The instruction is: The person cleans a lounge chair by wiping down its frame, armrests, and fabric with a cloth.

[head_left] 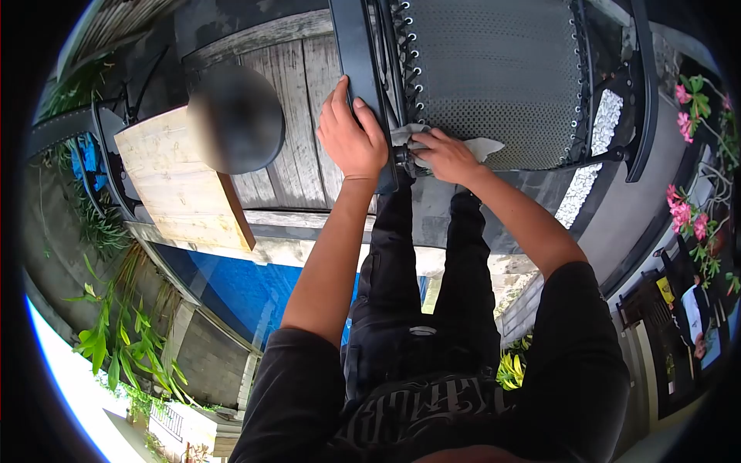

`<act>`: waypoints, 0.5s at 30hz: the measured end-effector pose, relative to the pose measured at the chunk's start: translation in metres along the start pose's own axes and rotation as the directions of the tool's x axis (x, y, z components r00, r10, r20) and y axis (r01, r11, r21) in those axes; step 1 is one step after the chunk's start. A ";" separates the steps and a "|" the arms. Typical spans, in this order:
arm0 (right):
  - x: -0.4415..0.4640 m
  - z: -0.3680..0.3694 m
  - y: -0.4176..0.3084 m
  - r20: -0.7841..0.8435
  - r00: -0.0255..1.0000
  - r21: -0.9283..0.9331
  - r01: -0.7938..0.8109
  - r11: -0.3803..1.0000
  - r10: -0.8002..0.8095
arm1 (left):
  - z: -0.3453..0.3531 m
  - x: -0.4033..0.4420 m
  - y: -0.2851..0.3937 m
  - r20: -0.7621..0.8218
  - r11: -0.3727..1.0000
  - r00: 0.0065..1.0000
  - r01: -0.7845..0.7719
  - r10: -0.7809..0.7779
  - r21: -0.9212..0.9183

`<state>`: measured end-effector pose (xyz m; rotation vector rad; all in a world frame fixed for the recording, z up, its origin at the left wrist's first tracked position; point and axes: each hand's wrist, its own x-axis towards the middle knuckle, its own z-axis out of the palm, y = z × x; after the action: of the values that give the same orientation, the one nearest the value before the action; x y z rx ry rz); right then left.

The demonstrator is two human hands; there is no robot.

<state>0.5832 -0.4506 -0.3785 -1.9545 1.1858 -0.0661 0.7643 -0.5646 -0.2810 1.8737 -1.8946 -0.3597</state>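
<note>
A reclining chair with a grey mesh seat (pixel 494 85) laced by cord to a dark frame stands in front of me. My left hand (pixel 351 139) lies on the chair's black armrest (pixel 356 46), fingers stretched along its left edge and thumb apart on top. My right hand (pixel 445 157) is closed on a pale grey cloth (pixel 485 147), pressed near the joint where the armrest meets the seat frame. One end of the cloth sticks out to the right of the fingers. The part under the fingers is hidden.
Left of the chair is a weathered wooden plank surface (pixel 278 116). A pale wooden board (pixel 166 174) and a round dark object (pixel 247 119), partly blurred, are beside it. Blue water (pixel 239 289) shows behind my legs. Pink flowers (pixel 679 212) grow at the right.
</note>
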 end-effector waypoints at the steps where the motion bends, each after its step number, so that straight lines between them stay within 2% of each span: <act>1: 0.004 -0.002 0.003 -0.047 0.999 -0.039 0.012 0.999 -0.013 | 0.000 -0.001 0.000 -0.002 1.000 1.000 0.008 -0.008 -0.006; 3: 0.021 -0.011 0.010 -0.144 0.989 -0.118 0.026 0.993 -0.043 | 0.002 -0.002 -0.002 -0.004 1.000 1.000 0.018 -0.018 -0.017; 7: 0.067 -0.018 0.011 -0.266 0.948 0.032 -0.173 0.984 0.175 | 0.002 -0.001 -0.001 -0.006 1.000 1.000 0.008 -0.008 0.003; 10: 0.072 -0.017 0.013 -0.289 0.932 0.168 -0.174 0.970 0.217 | 0.004 0.001 -0.001 -0.025 1.000 1.000 -0.017 0.017 0.000; 15: 0.027 0.010 0.001 -0.222 0.958 0.205 -0.136 0.969 0.182 | 0.003 -0.001 0.002 -0.007 0.999 1.000 -0.027 0.027 0.032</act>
<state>0.6018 -0.4653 -0.3947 -1.7134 1.4365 -0.3258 0.7615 -0.5638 -0.2828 1.8657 -1.9295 -0.3150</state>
